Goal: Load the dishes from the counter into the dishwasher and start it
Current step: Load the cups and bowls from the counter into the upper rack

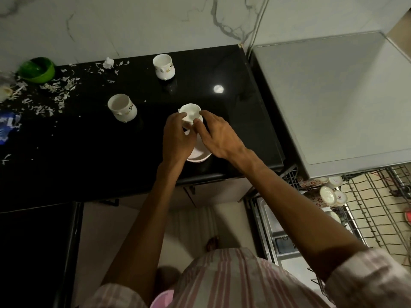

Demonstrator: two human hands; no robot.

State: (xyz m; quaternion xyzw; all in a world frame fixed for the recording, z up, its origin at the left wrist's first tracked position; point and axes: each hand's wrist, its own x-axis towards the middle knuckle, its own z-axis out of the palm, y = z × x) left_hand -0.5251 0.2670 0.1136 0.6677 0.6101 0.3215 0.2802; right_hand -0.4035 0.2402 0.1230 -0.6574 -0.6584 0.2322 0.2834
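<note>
A small white cup (190,113) stands on the black counter (93,150), and both hands are around it. My left hand (176,138) grips its near left side. My right hand (219,135) touches its right side with thumb and fingers. Just below the hands a white plate or bowl (199,157) lies on the counter, mostly hidden by them. Two more white cups with gold marks stand apart: one at the back (164,67), one to the left (122,107). At the right the dishwasher's rack (367,210) is pulled out, holding several patterned cups (329,194).
A green bowl (37,70) sits at the counter's back left among scattered white scraps (55,90). A blue packet (7,127) lies at the left edge. The grey dishwasher top (333,103) adjoins the counter on the right. A pink tub (162,298) is below.
</note>
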